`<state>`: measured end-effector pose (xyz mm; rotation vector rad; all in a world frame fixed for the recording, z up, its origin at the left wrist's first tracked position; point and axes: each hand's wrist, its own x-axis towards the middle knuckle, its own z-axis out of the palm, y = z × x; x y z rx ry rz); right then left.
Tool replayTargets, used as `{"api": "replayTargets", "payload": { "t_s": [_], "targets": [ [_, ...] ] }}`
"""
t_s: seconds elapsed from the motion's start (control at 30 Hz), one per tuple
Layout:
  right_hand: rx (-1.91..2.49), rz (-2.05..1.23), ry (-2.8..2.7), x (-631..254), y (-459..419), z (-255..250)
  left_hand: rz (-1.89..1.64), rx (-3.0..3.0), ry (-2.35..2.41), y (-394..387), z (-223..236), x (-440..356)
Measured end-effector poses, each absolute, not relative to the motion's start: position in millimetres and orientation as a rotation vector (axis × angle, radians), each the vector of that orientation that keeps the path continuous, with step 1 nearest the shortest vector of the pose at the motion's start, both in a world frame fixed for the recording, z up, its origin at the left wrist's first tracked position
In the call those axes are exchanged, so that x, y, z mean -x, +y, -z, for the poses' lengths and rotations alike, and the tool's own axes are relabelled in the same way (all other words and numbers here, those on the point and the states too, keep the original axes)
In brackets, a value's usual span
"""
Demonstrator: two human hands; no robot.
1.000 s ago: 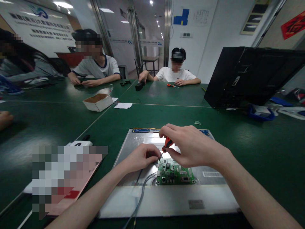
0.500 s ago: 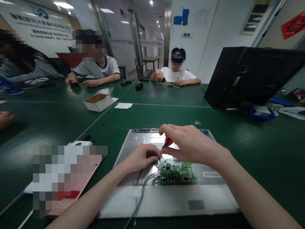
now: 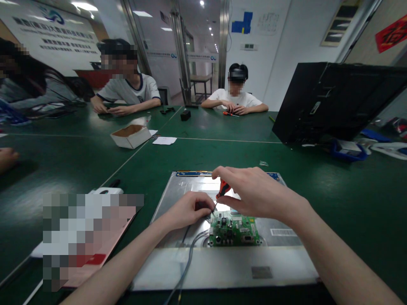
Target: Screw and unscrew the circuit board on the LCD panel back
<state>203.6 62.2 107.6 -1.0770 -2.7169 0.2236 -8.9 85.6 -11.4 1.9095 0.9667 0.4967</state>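
My right hand (image 3: pixel 246 190) grips a screwdriver (image 3: pixel 224 188) by its red and black handle. Its thin shaft slants down to the upper left corner of a green circuit board (image 3: pixel 233 228). Beside that tip, my left hand (image 3: pixel 192 208) is closed, thumb and forefinger pinched together; whatever is between them is too small to make out. The board lies on the metal back of a flat display panel (image 3: pixel 280 262), which rests flat on the table. Grey cables (image 3: pixel 190 258) run from the board's left side toward the near edge.
Left of the panel lies a pink and white item (image 3: pixel 108 237), partly blurred out. A small open box (image 3: pixel 132 136) and white paper (image 3: pixel 164 140) are farther back. A black monitor (image 3: pixel 337 101) stands at right beside a blue tray (image 3: pixel 349 151). Several people sit around the green table.
My hands stay in nearly the same place; the screwdriver handle and right fingers have shifted slightly. Across the table, a person's raised hand has come down beside their other hand.
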Motion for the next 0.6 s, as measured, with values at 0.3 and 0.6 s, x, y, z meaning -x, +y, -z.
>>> {"api": "replayTargets", "payload": {
  "t_s": [0.3,0.6],
  "targets": [
    [1.053,-0.185,-2.712,-201.9,61.3,-106.5,-0.517,-1.884,0.944,84.3,10.2,7.7],
    [1.024,-0.23,-2.72,-205.0,60.8,-109.6,-0.533,-1.882,0.933,84.7,10.4,8.0]
  ]
}}
